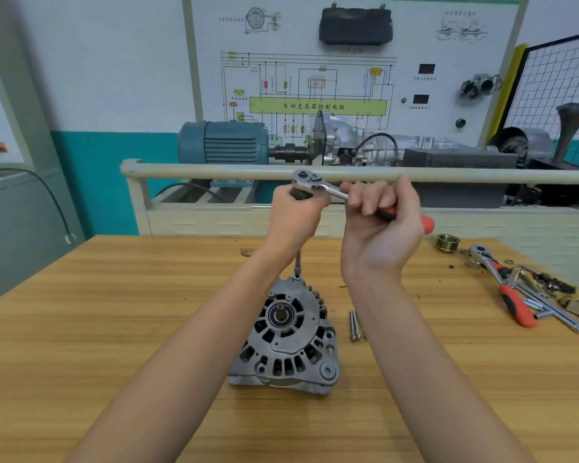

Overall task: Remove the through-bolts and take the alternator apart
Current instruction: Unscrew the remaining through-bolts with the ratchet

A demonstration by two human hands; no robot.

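The alternator [286, 339] sits on the bench [81, 329], low in the middle of the frame. The left hand [293, 213] grips the ratchet [318, 185] head to keep the long bar straight on a far bolt. The right hand [381, 222] wraps the red handle to turn it. Two bolts [354, 325] lie just right.

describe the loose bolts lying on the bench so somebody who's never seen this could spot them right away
Start at the grey alternator standing mid-bench on the wooden table. On the wood just right of it, beside the person's right forearm, lie the loose bolts: thin silver rods side by side. Unlike the red-handled ratchet and clutter far right, they lie apart and bare.
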